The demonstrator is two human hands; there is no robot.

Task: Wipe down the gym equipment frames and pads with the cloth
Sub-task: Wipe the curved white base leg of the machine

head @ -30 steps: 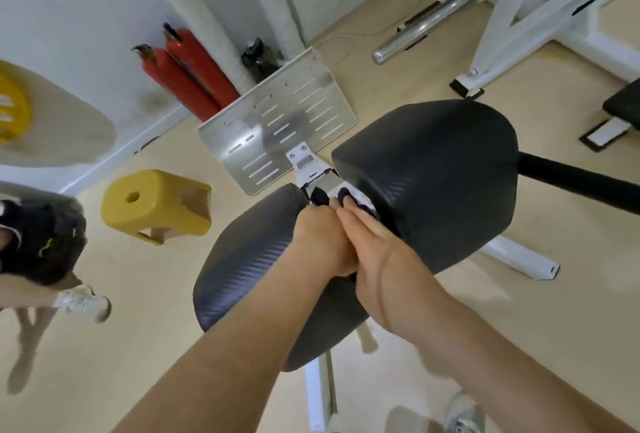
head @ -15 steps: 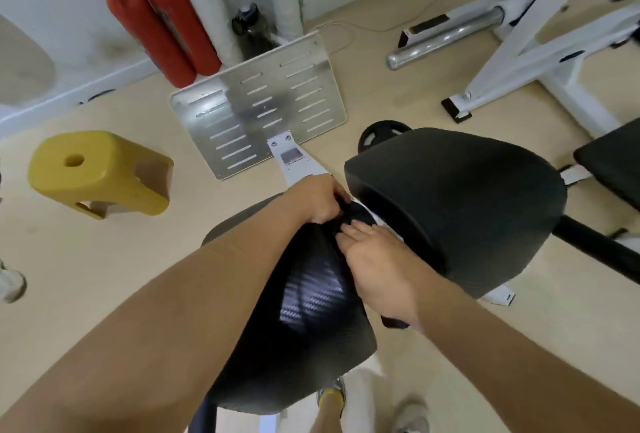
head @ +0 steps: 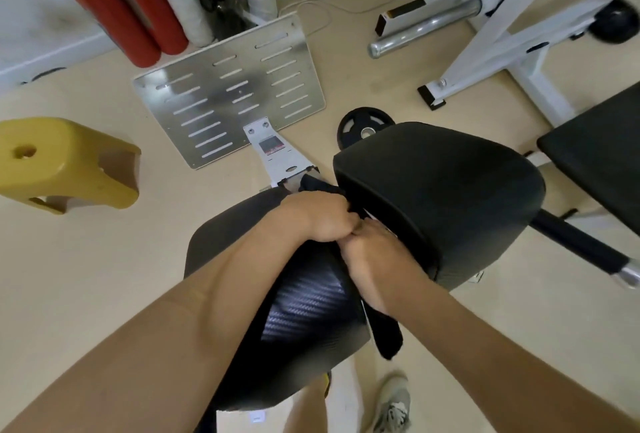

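Note:
Two black carbon-pattern pads sit side by side on a white frame: the left pad [head: 301, 321] under my left forearm and the right pad [head: 446, 197]. My hands meet in the gap between them. My left hand [head: 317, 218] is curled in a fist over the gap, and a black cloth [head: 386, 334] shows just beyond its knuckles. My right hand [head: 372, 261] grips the same cloth, whose loose end hangs below my right wrist. The part of the cloth inside the gap is hidden.
A slotted metal footplate [head: 228, 100] lies ahead on the floor. A yellow stool [head: 65, 166] stands at the left and two red extinguishers [head: 114, 6] lean at the wall. A weight plate [head: 363, 121], a chrome bar [head: 426, 27], white frames [head: 502, 27] and another bench pad [head: 599, 155] fill the right.
Both hands have slid back toward me along the gap between the pads. The cloth's loose end now hangs below my right wrist. The view has shifted forward and down.

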